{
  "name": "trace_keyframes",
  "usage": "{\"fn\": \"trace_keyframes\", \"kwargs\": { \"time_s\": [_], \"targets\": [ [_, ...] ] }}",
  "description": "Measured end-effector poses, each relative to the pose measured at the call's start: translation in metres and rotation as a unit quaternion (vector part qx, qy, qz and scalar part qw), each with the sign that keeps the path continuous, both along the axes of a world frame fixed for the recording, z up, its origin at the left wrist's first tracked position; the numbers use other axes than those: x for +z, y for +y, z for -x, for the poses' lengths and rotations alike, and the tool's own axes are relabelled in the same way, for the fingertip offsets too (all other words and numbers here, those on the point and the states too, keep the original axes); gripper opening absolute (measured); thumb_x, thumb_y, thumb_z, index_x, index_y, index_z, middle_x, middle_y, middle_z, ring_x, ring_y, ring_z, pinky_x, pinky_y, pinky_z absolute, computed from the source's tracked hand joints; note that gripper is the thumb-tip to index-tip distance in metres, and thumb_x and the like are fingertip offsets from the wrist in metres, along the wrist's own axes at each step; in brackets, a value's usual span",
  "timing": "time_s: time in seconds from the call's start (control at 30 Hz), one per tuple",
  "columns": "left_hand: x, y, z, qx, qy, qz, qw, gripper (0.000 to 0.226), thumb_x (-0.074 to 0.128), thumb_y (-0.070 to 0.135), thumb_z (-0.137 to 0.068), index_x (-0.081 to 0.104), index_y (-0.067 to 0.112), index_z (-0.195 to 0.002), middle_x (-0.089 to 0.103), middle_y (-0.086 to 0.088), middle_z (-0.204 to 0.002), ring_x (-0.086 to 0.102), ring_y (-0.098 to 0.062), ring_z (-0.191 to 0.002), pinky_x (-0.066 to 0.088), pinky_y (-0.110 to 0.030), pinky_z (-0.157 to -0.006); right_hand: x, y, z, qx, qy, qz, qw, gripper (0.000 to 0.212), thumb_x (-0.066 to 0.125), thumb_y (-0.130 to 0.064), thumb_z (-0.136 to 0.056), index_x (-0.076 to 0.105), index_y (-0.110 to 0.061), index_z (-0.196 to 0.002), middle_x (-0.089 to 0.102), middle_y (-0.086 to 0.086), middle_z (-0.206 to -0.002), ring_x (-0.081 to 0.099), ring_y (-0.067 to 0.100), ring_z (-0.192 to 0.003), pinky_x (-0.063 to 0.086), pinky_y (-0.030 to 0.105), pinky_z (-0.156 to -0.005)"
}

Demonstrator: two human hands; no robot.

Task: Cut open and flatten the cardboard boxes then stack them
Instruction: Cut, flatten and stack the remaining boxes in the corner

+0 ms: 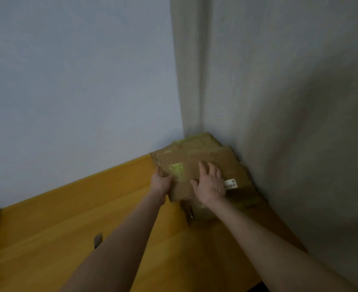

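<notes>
Left hand (162, 182) curled, gripping — right hand (210, 185) splayed flat, palm down.

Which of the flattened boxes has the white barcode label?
The top box, gripped by the left hand; its label lies beside the right hand.

Illegible white barcode label (230, 183) on flattened cardboard (212, 157)

Yellow wooden bench (68, 239) runs into a corner; pale blue-grey wall (79, 81) behind, grey surface (289, 123) on right, wall or curtain unclear. Small dark object (98, 240) lies on bench, too blurred to identify
</notes>
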State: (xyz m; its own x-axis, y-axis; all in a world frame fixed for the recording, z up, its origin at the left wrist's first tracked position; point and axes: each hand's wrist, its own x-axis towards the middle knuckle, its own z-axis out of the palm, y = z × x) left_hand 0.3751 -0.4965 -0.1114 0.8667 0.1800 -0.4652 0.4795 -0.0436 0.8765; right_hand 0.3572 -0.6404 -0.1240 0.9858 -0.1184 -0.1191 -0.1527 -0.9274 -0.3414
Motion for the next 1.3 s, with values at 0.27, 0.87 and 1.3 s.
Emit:
{"fn": "trace_keyframes", "kwargs": {
  "time_s": [0.27,0.87,1.3],
  "targets": [
    [-0.024,0.022,0.018,-0.215,0.034,-0.393,0.893,0.078,0.061,0.018,-0.092,0.012,0.009,-0.152,0.011,-0.016,-0.158,0.022,-0.032,-0.143,0.032,-0.039,-0.109,-0.038,0.004,-0.002,0.050,0.116,0.024,0.992,0.068,0.043,-0.043,-0.096,0.008,-0.025,-0.153,0.001,0.010,-0.161,-0.001,0.037,-0.146,0.010,0.051,-0.118],
    [0.001,0.313,0.155,-0.132,0.121,-0.564,0.806,0.072,0.055,0.022,-0.096,0.013,0.014,-0.153,0.002,-0.012,-0.160,0.012,-0.028,-0.147,0.029,-0.040,-0.112,-0.004,0.313,0.058,0.258,0.071,-0.011,0.963,0.051,0.045,-0.040,-0.098,0.032,-0.021,-0.144,0.016,0.009,-0.155,0.006,0.032,-0.146,0.018,0.041,-0.117],
    [-0.012,0.578,0.246,-0.082,0.061,-0.616,0.781,0.075,0.060,0.033,-0.089,0.021,0.011,-0.150,0.025,-0.013,-0.152,0.028,-0.029,-0.141,0.027,-0.042,-0.114,-0.026,0.583,0.174,0.267,0.147,-0.041,0.951,0.057,0.050,-0.036,-0.097,0.028,-0.022,-0.147,0.015,0.009,-0.154,0.012,0.031,-0.145,0.026,0.041,-0.113]
  ]
}}
